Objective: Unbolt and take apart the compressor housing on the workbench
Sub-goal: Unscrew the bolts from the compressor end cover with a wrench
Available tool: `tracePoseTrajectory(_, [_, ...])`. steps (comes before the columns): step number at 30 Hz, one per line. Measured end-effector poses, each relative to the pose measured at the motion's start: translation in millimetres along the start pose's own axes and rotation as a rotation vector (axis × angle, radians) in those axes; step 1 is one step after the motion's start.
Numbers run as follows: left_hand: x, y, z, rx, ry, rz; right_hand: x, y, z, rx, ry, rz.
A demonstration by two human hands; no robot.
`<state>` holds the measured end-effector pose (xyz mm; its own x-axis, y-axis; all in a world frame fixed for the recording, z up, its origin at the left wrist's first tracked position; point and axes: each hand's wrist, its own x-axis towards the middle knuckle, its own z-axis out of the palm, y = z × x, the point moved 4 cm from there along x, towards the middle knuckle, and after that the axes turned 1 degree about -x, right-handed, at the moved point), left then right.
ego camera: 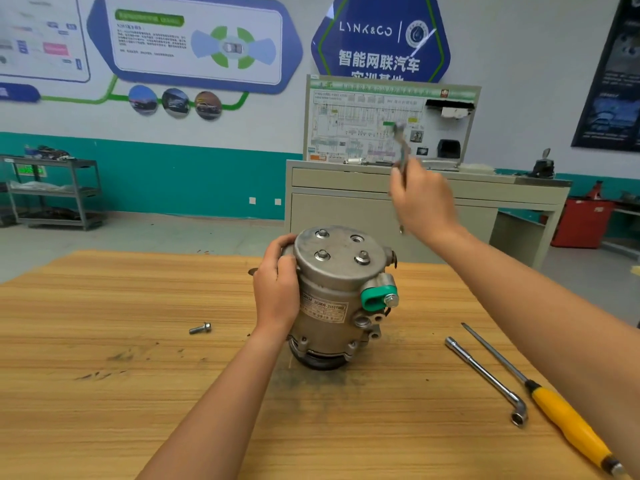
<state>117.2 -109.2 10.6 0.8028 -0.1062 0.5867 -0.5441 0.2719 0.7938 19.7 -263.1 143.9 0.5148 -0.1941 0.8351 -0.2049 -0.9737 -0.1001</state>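
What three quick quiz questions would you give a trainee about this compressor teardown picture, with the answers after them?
1. True or false: the right hand holds a wrench raised above the compressor.
2. How many bolts still sit in its top plate? A) one B) three C) four
3. Fill in: the loose bolt lies on the workbench, on the compressor's ___ side.

Key: 1 true; 2 B, since one hole is empty; 3 left.
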Motion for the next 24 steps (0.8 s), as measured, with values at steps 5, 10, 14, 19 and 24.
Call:
tracePoseTrajectory(5, [-9, 4, 2, 0.042, 0.051, 0.046, -48, -4, -45, -0.152, -0.102, -0.167])
tracePoseTrajectory(10, [-16, 7, 3, 0.061, 0.077, 0.064, -102, -2, -47, -0.536, -0.431, -0.180])
tracePoseTrajectory(14, [-18, 9, 3, 0.063, 0.099, 0.070, -98, -2, -41, -0.559, -0.403, -0.125])
tracePoseTrajectory(19, [-19, 10, 5, 0.082, 0.096, 0.062, -94, -15, -29, -0.646, -0.485, -0.181])
tracePoseTrajectory(24, [-21, 14, 11, 0.098, 0.091, 0.060, -91, -29, -24, -0.656, -0.501, -0.228])
